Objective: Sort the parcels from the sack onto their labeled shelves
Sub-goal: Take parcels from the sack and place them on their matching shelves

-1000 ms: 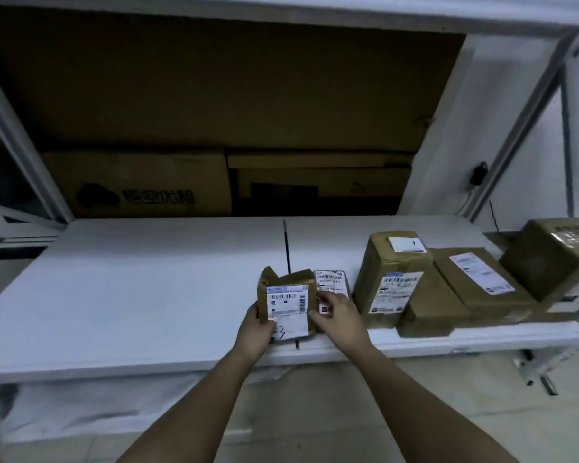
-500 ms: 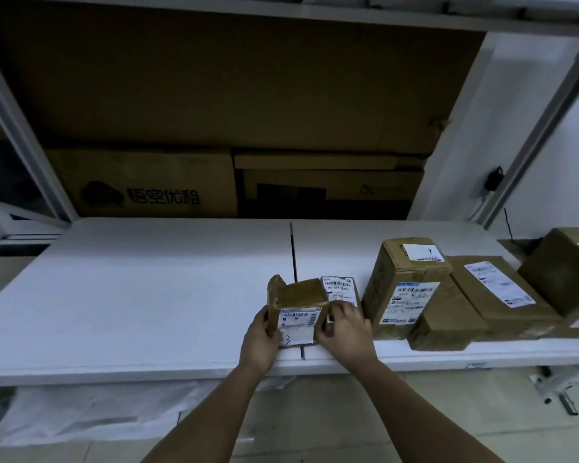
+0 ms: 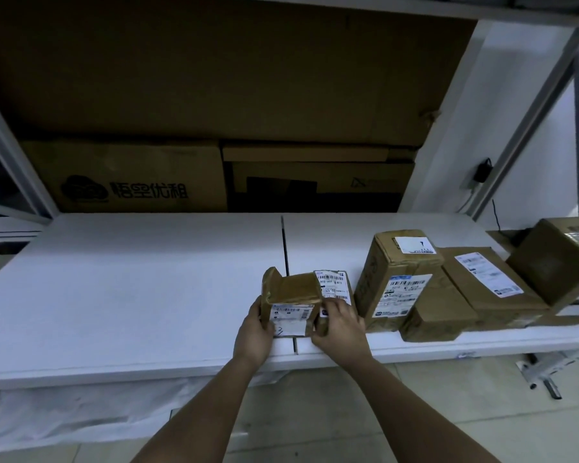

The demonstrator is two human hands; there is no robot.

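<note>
A small brown parcel (image 3: 293, 292) with a white barcode label on its front stands on the white shelf (image 3: 131, 279), near the front edge at the seam. My left hand (image 3: 253, 332) grips its left side and my right hand (image 3: 340, 325) grips its right side. Directly behind and to the right lies a second small parcel (image 3: 335, 284) with a white label, partly covered by my right hand.
To the right stand a tall brown box (image 3: 395, 279), a flat box (image 3: 482, 285) and a tilted box (image 3: 562, 259) at the shelf's right end. Large cardboard cartons (image 3: 131, 175) line the back. A white sack (image 3: 64, 419) lies under the shelf. A dark seam (image 3: 284, 242) divides the shelf.
The small parcel tipped from upright, label facing me, down onto the shelf near the front edge; both hands stayed on its sides.
</note>
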